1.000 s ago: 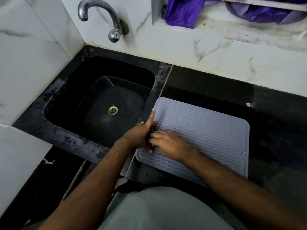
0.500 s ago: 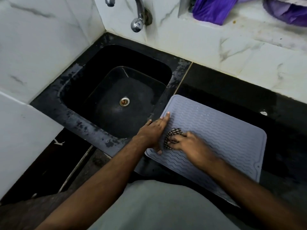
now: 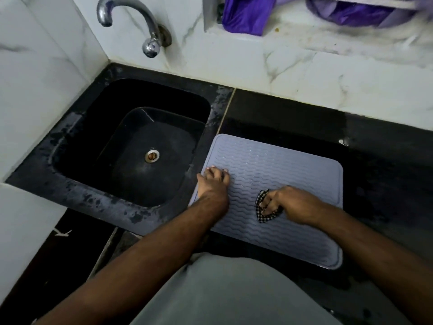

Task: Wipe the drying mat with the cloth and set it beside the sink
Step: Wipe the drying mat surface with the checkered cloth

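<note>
The pale grey, wavy-ribbed silicone drying mat (image 3: pixel 281 184) lies flat on the black stone bench (image 3: pixel 386 160), its left edge just beside the black rectangular sink (image 3: pixel 131 146). The left hand (image 3: pixel 214 184) presses the mat's left edge with fingers spread, its grip released. The right hand (image 3: pixel 290 202) has its grip clenched on the small black-and-white checked cloth (image 3: pixel 263 209), holding it against the mat's middle

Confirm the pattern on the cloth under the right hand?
Black-and-white check. The cloth shows best in the head view, on the mat under the right hand.
</note>
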The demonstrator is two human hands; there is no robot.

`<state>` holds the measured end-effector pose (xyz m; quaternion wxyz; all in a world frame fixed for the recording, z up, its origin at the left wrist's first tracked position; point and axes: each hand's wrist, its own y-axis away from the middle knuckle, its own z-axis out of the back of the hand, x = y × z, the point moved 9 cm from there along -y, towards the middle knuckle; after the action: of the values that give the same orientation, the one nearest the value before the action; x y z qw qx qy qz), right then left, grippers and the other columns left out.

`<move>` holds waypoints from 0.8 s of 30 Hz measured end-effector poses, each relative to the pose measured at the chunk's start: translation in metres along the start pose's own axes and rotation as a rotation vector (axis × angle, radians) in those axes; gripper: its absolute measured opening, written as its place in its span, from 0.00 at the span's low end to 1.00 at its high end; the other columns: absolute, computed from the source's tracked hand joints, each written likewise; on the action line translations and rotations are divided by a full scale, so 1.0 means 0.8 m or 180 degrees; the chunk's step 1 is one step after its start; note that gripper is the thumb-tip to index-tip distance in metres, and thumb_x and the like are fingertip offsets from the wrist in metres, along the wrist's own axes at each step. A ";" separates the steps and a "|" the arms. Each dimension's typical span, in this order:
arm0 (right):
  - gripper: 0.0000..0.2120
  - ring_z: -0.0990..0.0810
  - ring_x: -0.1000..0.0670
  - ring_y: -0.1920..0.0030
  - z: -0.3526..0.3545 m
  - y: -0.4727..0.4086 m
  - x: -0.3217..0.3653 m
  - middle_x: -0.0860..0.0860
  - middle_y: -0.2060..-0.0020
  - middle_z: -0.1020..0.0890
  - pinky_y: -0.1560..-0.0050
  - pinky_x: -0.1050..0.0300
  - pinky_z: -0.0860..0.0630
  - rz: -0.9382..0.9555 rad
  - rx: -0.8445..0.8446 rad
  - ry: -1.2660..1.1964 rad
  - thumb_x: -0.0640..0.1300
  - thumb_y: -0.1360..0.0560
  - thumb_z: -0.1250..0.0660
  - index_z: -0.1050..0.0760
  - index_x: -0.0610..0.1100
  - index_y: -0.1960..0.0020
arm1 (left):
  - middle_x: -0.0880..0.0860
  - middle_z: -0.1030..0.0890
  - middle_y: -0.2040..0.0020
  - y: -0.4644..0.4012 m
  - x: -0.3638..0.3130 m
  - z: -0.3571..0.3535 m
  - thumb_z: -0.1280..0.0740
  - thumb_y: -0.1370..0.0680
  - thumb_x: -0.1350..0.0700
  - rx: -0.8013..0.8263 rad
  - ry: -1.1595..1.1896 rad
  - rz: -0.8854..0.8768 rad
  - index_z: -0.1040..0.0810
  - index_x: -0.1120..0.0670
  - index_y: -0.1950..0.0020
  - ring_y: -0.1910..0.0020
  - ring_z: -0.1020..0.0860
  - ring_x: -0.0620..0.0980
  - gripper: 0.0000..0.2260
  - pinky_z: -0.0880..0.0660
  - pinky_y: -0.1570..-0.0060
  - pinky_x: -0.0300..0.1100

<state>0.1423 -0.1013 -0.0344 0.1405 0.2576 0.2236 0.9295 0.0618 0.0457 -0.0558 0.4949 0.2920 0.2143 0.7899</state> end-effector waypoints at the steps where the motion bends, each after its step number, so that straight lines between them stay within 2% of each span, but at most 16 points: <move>1: 0.18 0.24 0.54 0.36 0.000 0.005 -0.004 0.58 0.35 0.21 0.35 0.53 0.28 0.0010 -0.0024 -0.0038 0.35 0.25 0.33 0.16 0.54 0.42 | 0.65 0.55 0.19 0.000 0.002 -0.001 0.36 0.18 0.53 0.0018 -0.0036 0.0006 0.62 0.58 0.18 0.19 0.52 0.66 0.40 0.44 0.24 0.64; 6: 0.25 0.26 0.57 0.36 -0.017 0.031 -0.041 0.62 0.37 0.22 0.38 0.54 0.26 -0.0158 -0.0083 0.0010 0.30 0.28 0.31 0.16 0.58 0.44 | 0.69 0.52 0.20 0.000 -0.005 -0.001 0.36 0.17 0.55 -0.0057 -0.0551 0.0006 0.63 0.62 0.19 0.21 0.47 0.69 0.40 0.42 0.24 0.60; 9: 0.23 0.23 0.56 0.38 -0.023 0.052 -0.063 0.62 0.39 0.21 0.40 0.53 0.25 -0.0236 -0.0215 -0.0144 0.31 0.29 0.31 0.15 0.57 0.46 | 0.74 0.48 0.22 0.003 -0.017 0.004 0.42 0.15 0.56 -0.0158 -0.0887 -0.0024 0.60 0.67 0.20 0.23 0.43 0.73 0.33 0.39 0.24 0.59; 12: 0.22 0.23 0.56 0.39 -0.030 0.079 -0.081 0.60 0.40 0.20 0.37 0.53 0.27 -0.0432 -0.0451 -0.0414 0.31 0.27 0.32 0.15 0.57 0.47 | 0.76 0.45 0.24 0.005 -0.024 0.010 0.46 0.14 0.58 -0.0288 -0.1130 -0.0064 0.58 0.71 0.22 0.25 0.39 0.74 0.29 0.36 0.26 0.60; 15: 0.24 0.22 0.52 0.38 -0.039 0.103 -0.093 0.57 0.39 0.19 0.34 0.53 0.30 -0.0586 -0.0754 -0.0644 0.28 0.27 0.34 0.15 0.54 0.45 | 0.77 0.43 0.25 0.005 -0.028 0.014 0.51 0.13 0.61 -0.0452 -0.1187 -0.0097 0.56 0.72 0.22 0.26 0.37 0.74 0.25 0.34 0.28 0.60; 17: 0.26 0.24 0.48 0.37 -0.053 0.119 -0.096 0.59 0.35 0.23 0.33 0.51 0.30 -0.0723 -0.0783 -0.0588 0.27 0.26 0.36 0.16 0.56 0.42 | 0.77 0.42 0.26 0.007 -0.029 0.017 0.53 0.14 0.63 -0.0557 -0.1227 -0.0101 0.55 0.73 0.23 0.27 0.36 0.75 0.23 0.33 0.29 0.60; 21: 0.29 0.26 0.46 0.39 -0.074 0.168 -0.110 0.60 0.32 0.25 0.36 0.50 0.30 -0.1262 -0.1147 -0.0667 0.28 0.27 0.35 0.19 0.58 0.39 | 0.77 0.41 0.26 0.007 -0.033 0.018 0.48 0.14 0.60 -0.0639 -0.1334 -0.0099 0.53 0.73 0.23 0.28 0.34 0.74 0.25 0.31 0.30 0.60; 24: 0.27 0.24 0.46 0.34 -0.076 0.196 -0.103 0.53 0.32 0.23 0.30 0.57 0.33 -0.1700 -0.1664 -0.0972 0.28 0.28 0.35 0.18 0.52 0.38 | 0.77 0.40 0.27 0.005 -0.033 0.015 0.46 0.15 0.59 -0.0590 -0.1371 -0.0022 0.52 0.72 0.23 0.28 0.34 0.74 0.27 0.31 0.30 0.60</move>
<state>0.1548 -0.2884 -0.0388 0.4695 0.2811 0.0154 0.8369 0.0762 0.0204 -0.0508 0.5565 0.4064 0.0312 0.7240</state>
